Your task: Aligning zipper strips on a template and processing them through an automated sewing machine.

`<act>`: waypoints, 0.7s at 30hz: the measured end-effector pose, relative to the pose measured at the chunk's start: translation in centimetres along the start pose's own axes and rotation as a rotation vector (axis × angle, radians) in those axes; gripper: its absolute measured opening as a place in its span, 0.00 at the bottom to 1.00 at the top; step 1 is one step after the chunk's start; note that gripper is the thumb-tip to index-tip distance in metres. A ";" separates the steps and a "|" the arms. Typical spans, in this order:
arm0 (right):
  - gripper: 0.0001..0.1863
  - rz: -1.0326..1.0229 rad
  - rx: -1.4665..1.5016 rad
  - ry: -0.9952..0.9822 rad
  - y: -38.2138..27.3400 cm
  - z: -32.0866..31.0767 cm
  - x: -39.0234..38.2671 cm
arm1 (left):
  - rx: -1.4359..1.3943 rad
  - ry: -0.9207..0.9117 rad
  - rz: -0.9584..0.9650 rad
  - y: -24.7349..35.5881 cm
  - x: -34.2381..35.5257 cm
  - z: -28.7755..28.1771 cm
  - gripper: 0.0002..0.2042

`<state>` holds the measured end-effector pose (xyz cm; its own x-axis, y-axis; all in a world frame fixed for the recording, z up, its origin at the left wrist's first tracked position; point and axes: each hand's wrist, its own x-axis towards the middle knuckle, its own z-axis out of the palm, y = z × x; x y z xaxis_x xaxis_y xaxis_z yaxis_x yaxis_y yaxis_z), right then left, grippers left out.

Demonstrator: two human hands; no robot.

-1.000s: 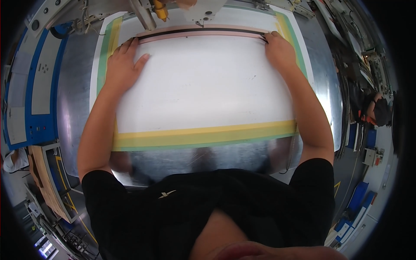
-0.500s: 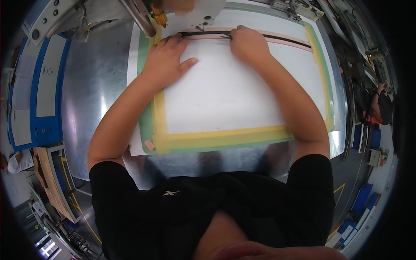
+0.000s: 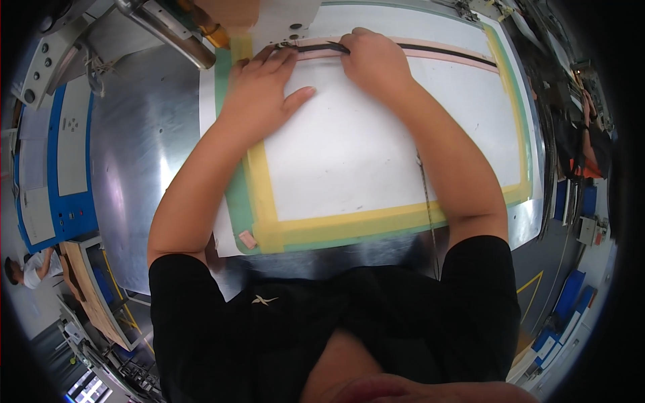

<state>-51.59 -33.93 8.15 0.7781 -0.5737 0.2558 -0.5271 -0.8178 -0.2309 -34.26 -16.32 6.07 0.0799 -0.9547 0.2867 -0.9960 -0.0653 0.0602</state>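
My left hand [image 3: 261, 93] lies flat and open at the left end of a black strip [image 3: 447, 55], fingers forward and thumb spread to the right. The strip runs along a pink band [image 3: 430, 60] near the far side of a white board [image 3: 342, 141]. My right hand [image 3: 377, 66] is closed over the strip, right of my left hand. A thin dark pointed end pokes out left of the right fingers; whether it belongs to the strip or a tool, I cannot tell. My right fingertips are partly hidden.
Yellow tape [image 3: 363, 223] and a green border frame the board, which rests on a metal table [image 3: 138, 174]. A machine's metal cylinder [image 3: 191, 50] overhangs at upper left. A thin cord [image 3: 426, 195] crosses beside my right forearm. A blue-and-white cabinet [image 3: 64, 154] stands left; another person [image 3: 33, 269] is beyond.
My right hand has slid a little left along the strip, nearer my left hand. The left hand stays by the strip's end. The whole view has shifted slightly, and the cord now shows.
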 end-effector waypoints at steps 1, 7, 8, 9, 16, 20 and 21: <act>0.13 0.005 0.000 -0.008 0.0 0.0 0.0 | 0.019 -0.008 -0.030 -0.4 0.0 0.0 0.35; 0.13 0.010 -0.001 -0.010 -0.2 -0.1 -0.3 | -0.092 0.034 -0.138 -2.2 0.3 -0.4 0.31; 0.13 0.017 -0.004 -0.024 -0.2 -0.1 -0.3 | -0.098 0.059 -0.126 -2.2 0.4 -0.3 0.31; 0.14 0.018 -0.004 -0.031 -0.3 -0.2 -0.4 | -0.098 0.077 -0.127 -2.1 0.4 -0.3 0.30; 0.21 -0.096 -0.014 -0.123 -1.3 0.3 -0.7 | -0.058 0.074 -0.061 -0.8 0.5 0.6 0.32; 0.22 -0.111 -0.001 -0.126 -1.7 0.6 -0.8 | -0.045 0.053 -0.080 -0.7 0.7 0.5 0.33; 0.23 -0.111 -0.005 -0.129 -1.8 0.6 -0.8 | -0.047 0.051 -0.081 -0.6 0.7 0.4 0.32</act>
<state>-51.09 -31.97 7.74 0.8686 -0.4700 0.1569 -0.4372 -0.8760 -0.2036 -33.61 -17.04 5.82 0.1628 -0.9307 0.3276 -0.9835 -0.1264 0.1296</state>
